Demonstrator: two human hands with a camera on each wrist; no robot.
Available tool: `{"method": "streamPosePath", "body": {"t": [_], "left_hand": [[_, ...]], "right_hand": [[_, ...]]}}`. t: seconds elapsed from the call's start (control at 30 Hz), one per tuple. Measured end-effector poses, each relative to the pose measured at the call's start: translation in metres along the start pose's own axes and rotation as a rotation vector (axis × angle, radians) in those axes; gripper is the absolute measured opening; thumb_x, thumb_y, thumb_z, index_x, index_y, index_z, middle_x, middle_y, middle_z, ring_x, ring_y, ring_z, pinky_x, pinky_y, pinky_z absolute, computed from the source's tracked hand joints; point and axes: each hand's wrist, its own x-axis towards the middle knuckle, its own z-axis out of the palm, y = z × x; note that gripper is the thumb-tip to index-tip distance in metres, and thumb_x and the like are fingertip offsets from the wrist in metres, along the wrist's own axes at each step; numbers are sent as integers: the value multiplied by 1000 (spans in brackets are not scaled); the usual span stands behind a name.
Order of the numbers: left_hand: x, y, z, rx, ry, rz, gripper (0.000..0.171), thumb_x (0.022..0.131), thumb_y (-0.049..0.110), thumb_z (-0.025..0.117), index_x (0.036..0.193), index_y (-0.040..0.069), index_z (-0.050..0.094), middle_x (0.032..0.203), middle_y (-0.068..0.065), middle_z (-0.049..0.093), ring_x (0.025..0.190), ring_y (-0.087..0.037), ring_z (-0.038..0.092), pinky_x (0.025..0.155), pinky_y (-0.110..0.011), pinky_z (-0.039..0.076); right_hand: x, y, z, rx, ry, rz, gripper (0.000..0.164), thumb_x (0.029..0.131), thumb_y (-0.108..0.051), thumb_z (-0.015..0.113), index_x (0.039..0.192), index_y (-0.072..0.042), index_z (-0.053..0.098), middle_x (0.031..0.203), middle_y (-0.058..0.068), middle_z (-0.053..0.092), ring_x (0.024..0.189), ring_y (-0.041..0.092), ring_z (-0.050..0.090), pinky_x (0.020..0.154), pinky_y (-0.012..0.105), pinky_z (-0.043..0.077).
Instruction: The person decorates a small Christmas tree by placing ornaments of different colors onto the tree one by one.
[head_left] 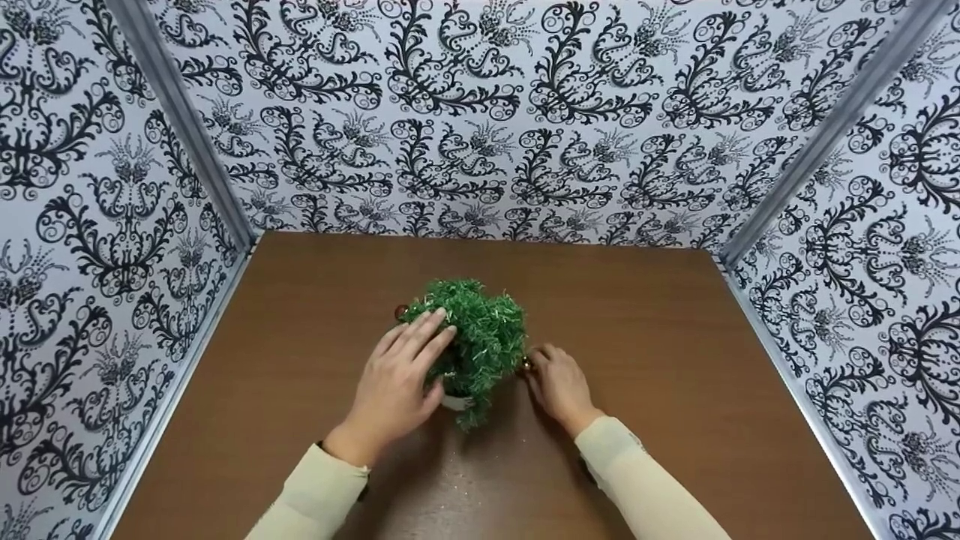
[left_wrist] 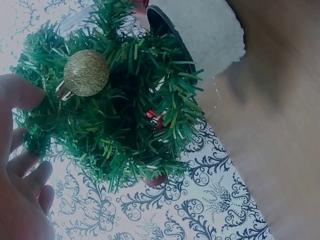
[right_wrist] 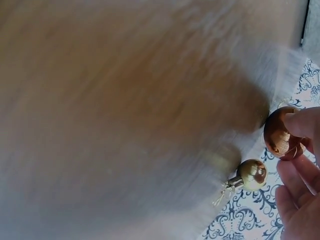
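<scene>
A small artificial Christmas tree [head_left: 484,330] with green tinsel branches stands on the table in a white pot [head_left: 455,403], fuzzy and dark-rimmed [left_wrist: 210,42] in the left wrist view. My left hand [head_left: 401,379] rests against its left side, fingers nearly straight, thumb at the foliage. Close to that thumb, a glittery gold bauble [left_wrist: 86,73] hangs on the branches. Right of the tree, my right hand [head_left: 559,382] pinches a shiny copper bauble [right_wrist: 281,134] between thumb and fingers, low over the table. A shiny gold bauble [right_wrist: 252,175] lies just beside it.
Red baubles [left_wrist: 156,180] show among the branches, one at the tree's left edge [head_left: 402,311]. Glitter specks lie on the brown table [head_left: 637,300] in front of the tree. Patterned walls [head_left: 480,112] with metal corner posts [head_left: 187,120] enclose the table at back and sides.
</scene>
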Motion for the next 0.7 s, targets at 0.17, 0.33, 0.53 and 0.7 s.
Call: {"method": "streamPosePath", "body": {"t": [0.17,0.33,0.53,0.7], "left_hand": [[-1,0,-5,6,-41,-13,72,76,15,73,145,9,53,156,-9,40,143,-25,36,113,-46,29],[-3,0,-4,15,-39,-16,73,75,14,72,145,9,52,156,-10,39,143,-26,36,112,-46,30],[-4,2,-1,22,-30,-6,75,75,15,75,146,9,51,156,-11,39,142,-27,37,111,-47,32],[-4,1,-1,28,-27,-11,75,75,15,75,146,8,51,156,-11,39,142,-26,37,111,-46,31]], "right_hand": [[0,0,0,42,10,-16,36,85,-8,77,120,-9,69,121,10,62,106,30,60,91,46,50],[0,0,0,52,28,-39,42,83,-5,77,124,-9,68,125,11,64,108,29,61,93,46,49],[2,1,-4,41,2,-45,40,82,-6,79,121,-8,69,116,10,68,104,29,62,89,47,50],[3,2,-11,70,-6,-49,40,82,-6,79,121,-10,69,117,8,68,104,27,62,90,46,50]]}}
